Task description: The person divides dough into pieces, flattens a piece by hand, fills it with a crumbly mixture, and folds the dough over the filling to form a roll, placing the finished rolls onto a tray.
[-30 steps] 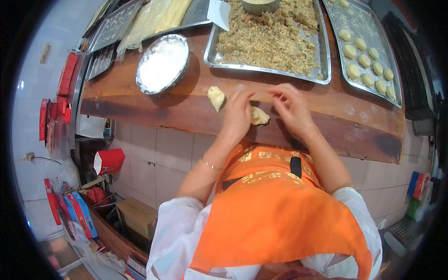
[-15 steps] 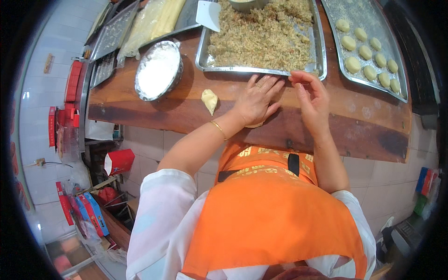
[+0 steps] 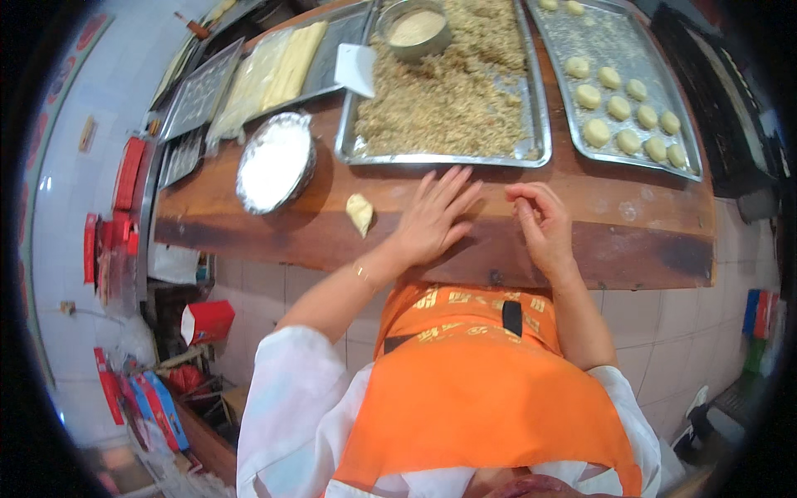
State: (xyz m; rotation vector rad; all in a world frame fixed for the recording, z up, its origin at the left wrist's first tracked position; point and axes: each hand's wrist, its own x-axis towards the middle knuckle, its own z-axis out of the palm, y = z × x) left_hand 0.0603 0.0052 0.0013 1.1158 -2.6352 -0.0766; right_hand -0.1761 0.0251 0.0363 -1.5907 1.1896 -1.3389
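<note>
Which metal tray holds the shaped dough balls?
The right tray, beyond the right hand; it carries rows of pale balls. The middle tray holds loose crumbly filling.

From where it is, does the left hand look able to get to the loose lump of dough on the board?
Probably yes. The left hand lies flat on the wooden board, and the dough lump sits just to its left with only bare board between them.

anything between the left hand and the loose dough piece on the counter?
No. In the head view only bare wooden counter separates the left hand, lying flat and open, from the dough piece. The foil bowl of flour sits beyond the dough.
</note>
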